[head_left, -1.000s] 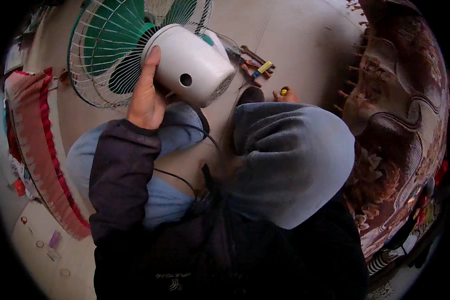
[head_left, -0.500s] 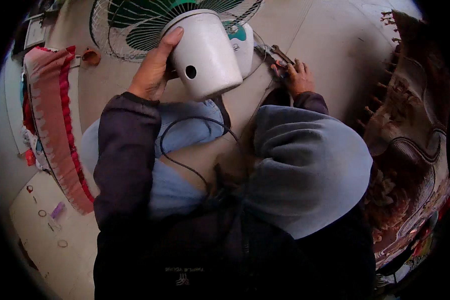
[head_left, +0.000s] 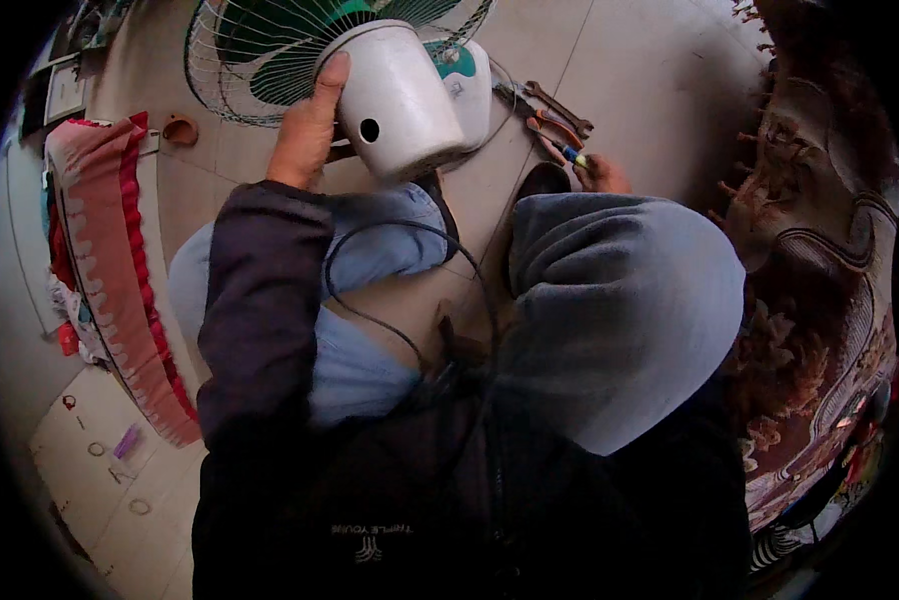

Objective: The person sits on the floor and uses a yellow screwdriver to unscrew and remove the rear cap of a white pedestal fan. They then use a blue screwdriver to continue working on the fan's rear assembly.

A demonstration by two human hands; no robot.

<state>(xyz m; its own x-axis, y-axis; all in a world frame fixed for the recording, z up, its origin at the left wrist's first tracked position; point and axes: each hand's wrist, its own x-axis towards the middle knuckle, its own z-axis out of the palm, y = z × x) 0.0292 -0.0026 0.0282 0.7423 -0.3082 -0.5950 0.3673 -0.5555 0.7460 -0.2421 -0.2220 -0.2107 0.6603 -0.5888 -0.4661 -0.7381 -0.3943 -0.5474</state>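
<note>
My left hand (head_left: 310, 133) grips the white motor housing (head_left: 402, 105) of an electric fan, thumb along its side. A round dark hole shows in the housing. Behind it are the wire guard (head_left: 205, 75) and green blades (head_left: 252, 42). The fan's white base (head_left: 473, 95) with a green panel stands just beyond. By my right knee, my right hand (head_left: 604, 176) is closed around a slim tool with a yellow and blue end (head_left: 576, 157); its exact kind is unclear. Orange-handled pliers (head_left: 560, 125) and an open-ended wrench (head_left: 562, 108) lie on the floor near it.
A dark cord (head_left: 345, 245) loops between my legs. At the left hang or lie pink and red cloths (head_left: 105, 230), with a small brown pot (head_left: 180, 129) beyond. Small rings (head_left: 140, 507) lie on the floor at lower left. A fringed brown patterned cloth (head_left: 800, 250) covers the right side.
My right hand has drawn back from the tools toward my knee and now holds the yellow and blue tool. The pliers and wrench show more fully. The left hand keeps its grip.
</note>
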